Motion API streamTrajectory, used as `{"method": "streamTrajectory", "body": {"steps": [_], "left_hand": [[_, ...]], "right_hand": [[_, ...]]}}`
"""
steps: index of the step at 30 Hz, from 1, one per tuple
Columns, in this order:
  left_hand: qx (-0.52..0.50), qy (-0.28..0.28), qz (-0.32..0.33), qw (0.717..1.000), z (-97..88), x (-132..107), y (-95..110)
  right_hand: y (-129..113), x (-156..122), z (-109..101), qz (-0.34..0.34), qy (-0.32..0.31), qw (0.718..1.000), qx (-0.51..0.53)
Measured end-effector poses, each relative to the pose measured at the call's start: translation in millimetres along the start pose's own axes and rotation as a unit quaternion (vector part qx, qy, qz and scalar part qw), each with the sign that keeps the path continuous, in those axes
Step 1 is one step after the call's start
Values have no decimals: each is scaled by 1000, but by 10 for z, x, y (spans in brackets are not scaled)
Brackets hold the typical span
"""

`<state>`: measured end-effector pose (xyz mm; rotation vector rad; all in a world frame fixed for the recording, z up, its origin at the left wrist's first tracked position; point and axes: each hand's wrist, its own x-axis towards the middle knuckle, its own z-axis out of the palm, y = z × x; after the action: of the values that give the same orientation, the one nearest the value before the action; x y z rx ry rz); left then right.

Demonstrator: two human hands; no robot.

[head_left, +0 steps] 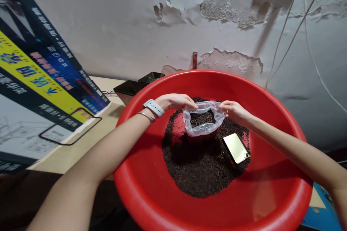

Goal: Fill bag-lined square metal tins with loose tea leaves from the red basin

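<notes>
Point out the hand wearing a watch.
The left hand: a white watch and a thin bracelet ring its wrist. The right hand, across the bag, has a bare wrist.

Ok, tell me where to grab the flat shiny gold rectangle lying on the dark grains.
Probably pinch the flat shiny gold rectangle across its two long edges from above, near its bare upper-left end; its lower-right end sits sunk in the dark grains. The right hand, pinching the clear plastic bag, is nearest.

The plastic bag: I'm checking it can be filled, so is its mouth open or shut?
Open. The left hand and right hand pinch the rim of the plastic bag apart, and dark grains show inside it.
</notes>
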<state>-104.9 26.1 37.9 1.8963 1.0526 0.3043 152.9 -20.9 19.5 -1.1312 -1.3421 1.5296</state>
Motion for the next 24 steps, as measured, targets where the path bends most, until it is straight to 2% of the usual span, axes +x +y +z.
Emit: {"method": "streamTrajectory", "body": {"steps": [3,7,9,11,13,15,17,18,19,20,21,24], "left_hand": [[-48,42,3,998,-11,-88,188],[-78,180,31,980,-17,-188,406],[-32,230,42,972,-43,-246,470],[78,239,9,968,-78,-310,497],[200,175,-71,961,-96,-366,494],[260,67,-127,955,-81,-396,476],[233,-26,-115,965,-49,-399,462],[200,-53,-101,973,-39,-395,460],[163,-55,-87,981,-41,-393,463],[129,-33,-78,988,-56,-395,469],[104,13,-75,992,-82,-403,479],[73,199,-72,975,-183,-454,521]], "right_hand": [[-169,-109,0,-65,24,997,-20],[-297,-194,-14,-152,78,985,-32],[-319,-204,-19,-179,96,978,-39],[-317,-199,-29,-175,103,978,-50],[-295,-193,-40,-134,92,985,-66],[-268,-197,-46,-65,36,993,-94],[-255,-214,-40,-13,-38,992,-118],[-260,-224,-35,-9,-61,991,-123],[-274,-235,-32,-20,-65,990,-122],[-296,-245,-32,-44,-49,991,-117],[-325,-252,-36,-72,-18,991,-112],[-414,-259,-75,-112,75,984,-118]]}}
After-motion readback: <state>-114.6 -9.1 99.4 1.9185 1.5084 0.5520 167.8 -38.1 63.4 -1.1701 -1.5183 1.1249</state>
